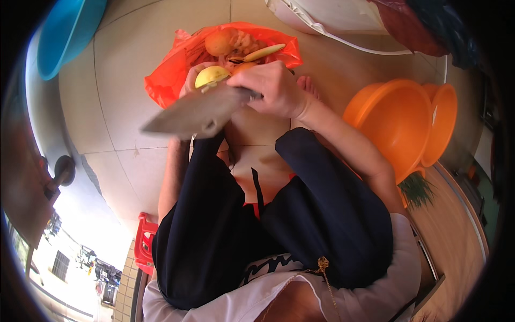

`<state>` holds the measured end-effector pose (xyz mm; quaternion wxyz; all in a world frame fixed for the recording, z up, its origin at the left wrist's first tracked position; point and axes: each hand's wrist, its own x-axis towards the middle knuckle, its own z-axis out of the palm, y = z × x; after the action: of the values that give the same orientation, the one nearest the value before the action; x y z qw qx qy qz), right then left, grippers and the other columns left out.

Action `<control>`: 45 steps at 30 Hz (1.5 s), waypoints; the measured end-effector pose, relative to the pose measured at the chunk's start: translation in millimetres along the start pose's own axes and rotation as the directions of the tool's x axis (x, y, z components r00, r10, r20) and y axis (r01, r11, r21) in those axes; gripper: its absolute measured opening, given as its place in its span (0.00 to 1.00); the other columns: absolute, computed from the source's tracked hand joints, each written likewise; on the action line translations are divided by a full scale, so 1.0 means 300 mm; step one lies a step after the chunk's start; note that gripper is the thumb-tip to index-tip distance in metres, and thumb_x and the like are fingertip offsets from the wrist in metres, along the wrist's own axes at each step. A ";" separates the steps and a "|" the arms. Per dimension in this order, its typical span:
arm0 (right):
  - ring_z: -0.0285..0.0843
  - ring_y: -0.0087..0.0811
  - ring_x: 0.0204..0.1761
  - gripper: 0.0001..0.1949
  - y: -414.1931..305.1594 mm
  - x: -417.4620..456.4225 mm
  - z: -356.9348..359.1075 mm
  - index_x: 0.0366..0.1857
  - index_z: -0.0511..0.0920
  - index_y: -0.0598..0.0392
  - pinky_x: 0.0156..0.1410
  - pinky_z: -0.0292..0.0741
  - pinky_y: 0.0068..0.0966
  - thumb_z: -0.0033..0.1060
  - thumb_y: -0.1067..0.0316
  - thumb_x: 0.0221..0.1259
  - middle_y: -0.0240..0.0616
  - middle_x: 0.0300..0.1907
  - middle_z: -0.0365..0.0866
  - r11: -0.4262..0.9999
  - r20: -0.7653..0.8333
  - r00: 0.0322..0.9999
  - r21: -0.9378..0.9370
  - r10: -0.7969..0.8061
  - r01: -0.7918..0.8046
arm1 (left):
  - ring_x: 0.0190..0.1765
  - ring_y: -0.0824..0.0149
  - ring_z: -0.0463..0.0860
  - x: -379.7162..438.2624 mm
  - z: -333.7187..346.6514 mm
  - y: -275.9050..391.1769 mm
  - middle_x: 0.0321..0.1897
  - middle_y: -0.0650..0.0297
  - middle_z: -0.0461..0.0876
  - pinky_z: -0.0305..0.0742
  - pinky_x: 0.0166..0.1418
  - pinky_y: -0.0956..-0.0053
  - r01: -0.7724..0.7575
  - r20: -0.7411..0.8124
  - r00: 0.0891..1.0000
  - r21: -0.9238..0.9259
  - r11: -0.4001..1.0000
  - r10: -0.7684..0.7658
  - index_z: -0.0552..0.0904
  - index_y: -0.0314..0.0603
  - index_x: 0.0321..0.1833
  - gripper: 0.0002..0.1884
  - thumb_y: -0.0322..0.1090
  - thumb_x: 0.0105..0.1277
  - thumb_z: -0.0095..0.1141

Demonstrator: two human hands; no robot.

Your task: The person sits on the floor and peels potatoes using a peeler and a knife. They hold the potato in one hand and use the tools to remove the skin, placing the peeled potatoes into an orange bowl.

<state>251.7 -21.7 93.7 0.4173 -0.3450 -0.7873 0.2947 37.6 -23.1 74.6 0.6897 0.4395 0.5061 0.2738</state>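
Note:
My left hand [192, 80] holds a round yellow piece of produce [212, 76], perhaps a potato; its kind is unclear. The fingers of my right hand [277, 88] are closed around the handle of a broad-bladed kitchen knife [189, 114]. Its blade is blurred and points to the lower left, just below the produce. Both hands are at the near edge of an open red plastic bag [165, 80] on the floor. Inside the bag lie a round tan piece of produce [218, 42], pale scraps [243, 42] and a long pale-yellow handle-like thing [265, 52]. My left hand is partly hidden by the produce and blade.
Orange plastic basins [396, 124] stand tilted on the right, near some green leaves [416, 189]. A blue basin [66, 36] is at upper left, and a white container [338, 18] at upper right. A red plastic stool [144, 241] stands at lower left on the tiled floor [132, 80].

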 end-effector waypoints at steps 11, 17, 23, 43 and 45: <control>0.78 0.27 0.30 0.14 -0.065 0.039 -0.006 0.45 0.81 0.61 0.40 0.76 0.27 0.63 0.61 0.65 0.34 0.26 0.81 0.641 0.073 0.740 0.449 0.668 -0.623 | 0.56 0.66 0.79 -0.022 0.006 0.007 0.54 0.60 0.77 0.78 0.61 0.68 0.023 -0.054 0.998 0.026 0.999 -0.021 0.69 0.39 0.63 0.42 0.27 0.43 0.77; 0.58 0.16 0.17 0.14 -0.091 0.045 0.015 0.31 0.71 0.54 0.22 0.61 0.20 0.60 0.57 0.71 0.24 0.19 0.63 0.089 0.276 0.498 0.801 0.822 -0.591 | 0.54 0.66 0.79 -0.023 0.036 0.006 0.52 0.60 0.77 0.78 0.59 0.69 -0.045 -0.105 0.993 0.105 0.993 0.056 0.69 0.40 0.60 0.39 0.27 0.44 0.78; 0.58 0.17 0.16 0.13 -0.085 0.045 0.013 0.33 0.70 0.53 0.21 0.61 0.21 0.59 0.57 0.71 0.25 0.18 0.64 0.059 0.278 0.493 0.824 0.825 -0.564 | 0.54 0.66 0.79 -0.029 0.054 0.019 0.52 0.59 0.77 0.78 0.58 0.69 -0.068 -0.133 0.988 0.108 0.992 0.082 0.69 0.40 0.59 0.38 0.28 0.45 0.78; 0.58 0.17 0.16 0.13 -0.097 0.059 0.008 0.31 0.71 0.55 0.21 0.60 0.21 0.57 0.58 0.70 0.25 0.18 0.63 0.078 0.267 0.497 0.818 0.826 -0.569 | 0.53 0.66 0.79 -0.027 0.056 0.027 0.52 0.60 0.76 0.80 0.57 0.70 -0.064 -0.203 0.973 0.203 0.977 0.106 0.69 0.41 0.59 0.37 0.26 0.45 0.76; 0.57 0.17 0.16 0.15 -0.100 0.063 0.012 0.28 0.70 0.53 0.21 0.59 0.21 0.59 0.56 0.70 0.24 0.17 0.62 0.088 0.254 0.501 0.822 0.827 -0.562 | 0.53 0.66 0.79 -0.029 0.062 0.030 0.53 0.59 0.76 0.80 0.56 0.70 -0.075 -0.209 0.971 0.180 0.981 0.112 0.69 0.41 0.59 0.37 0.27 0.45 0.76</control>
<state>231.9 -25.2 123.2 0.4346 -0.4701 -0.2067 0.7399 52.8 -32.1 88.4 0.5761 0.4878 0.5790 0.3082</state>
